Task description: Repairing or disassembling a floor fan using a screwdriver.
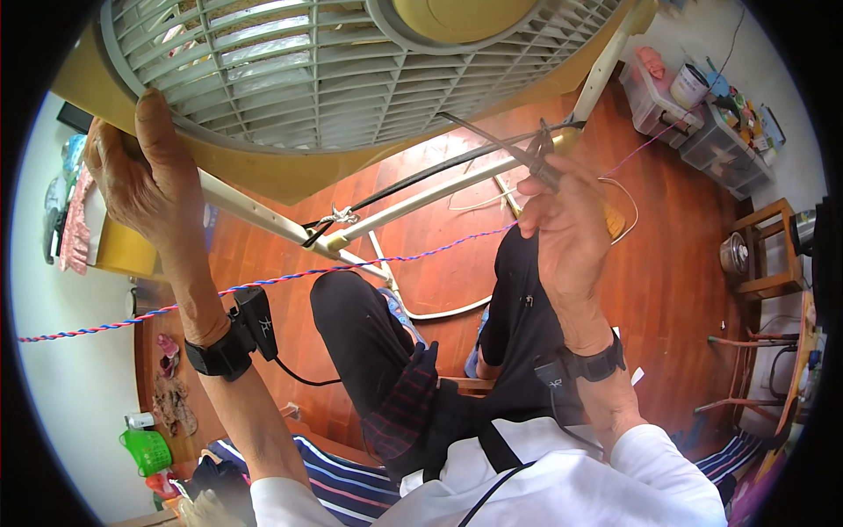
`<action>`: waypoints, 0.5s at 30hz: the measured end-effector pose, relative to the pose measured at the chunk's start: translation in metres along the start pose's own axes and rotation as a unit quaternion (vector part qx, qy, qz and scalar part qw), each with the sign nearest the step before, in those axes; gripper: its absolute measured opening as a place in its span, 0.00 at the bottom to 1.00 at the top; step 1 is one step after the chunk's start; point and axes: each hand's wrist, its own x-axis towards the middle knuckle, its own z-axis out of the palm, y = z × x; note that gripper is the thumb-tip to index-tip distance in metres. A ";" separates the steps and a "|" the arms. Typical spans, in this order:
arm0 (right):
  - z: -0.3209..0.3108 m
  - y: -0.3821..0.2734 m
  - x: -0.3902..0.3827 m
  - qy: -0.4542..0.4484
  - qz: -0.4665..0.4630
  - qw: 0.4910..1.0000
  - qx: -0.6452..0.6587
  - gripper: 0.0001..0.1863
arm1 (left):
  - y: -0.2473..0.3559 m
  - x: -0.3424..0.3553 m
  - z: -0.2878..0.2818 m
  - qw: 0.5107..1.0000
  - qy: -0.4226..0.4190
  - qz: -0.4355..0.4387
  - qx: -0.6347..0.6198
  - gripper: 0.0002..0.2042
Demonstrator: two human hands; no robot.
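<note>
A large fan (369, 114) with a white slatted grille and a yellowish casing fills the top of the view. My left hand (149, 176) grips its left edge, the thumb pressed on the front and the fingers curled behind. Near the fan's lower right, my right hand (566, 215) closes on a slender dark tool (540, 167); its thin end points up left toward the grille, and its exact kind is unclear. Black cord (413, 180) runs along the pale metal frame (430, 204) below the fan and is knotted at a joint. A twisted red-and-blue wire (290, 277) crosses above my knees.
Clear plastic bins (724, 145) with assorted goods stand at the far right. Below them are a wooden stool (773, 246) and a metal pot (734, 253). A green basket (147, 451) lies at lower left. Striped cloth (342, 479) covers the seat beside me.
</note>
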 end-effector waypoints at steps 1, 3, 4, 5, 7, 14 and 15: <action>-0.003 0.000 0.002 0.001 -0.006 1.000 -0.005 0.15 | 0.000 0.001 0.000 1.000 0.001 0.009 -0.005 0.16; -0.005 -0.001 0.005 0.002 -0.012 1.000 -0.010 0.15 | -0.001 0.001 0.000 1.000 0.002 0.018 -0.009 0.16; -0.005 -0.001 0.005 0.009 -0.014 1.000 -0.005 0.15 | -0.001 0.001 0.000 1.000 0.000 0.017 -0.004 0.16; -0.005 -0.001 0.006 0.017 -0.016 1.000 0.000 0.15 | 0.000 0.001 0.000 1.000 -0.003 0.016 0.001 0.16; -0.002 0.000 0.005 0.013 -0.012 1.000 0.002 0.14 | 0.001 0.001 0.000 1.000 0.003 0.014 -0.001 0.16; -0.008 0.004 0.008 0.021 -0.017 1.000 0.000 0.14 | 0.001 -0.001 0.000 1.000 0.007 0.003 -0.007 0.17; -0.008 0.004 0.008 0.021 -0.017 1.000 0.000 0.14 | 0.002 0.000 0.001 1.000 0.007 0.003 -0.007 0.17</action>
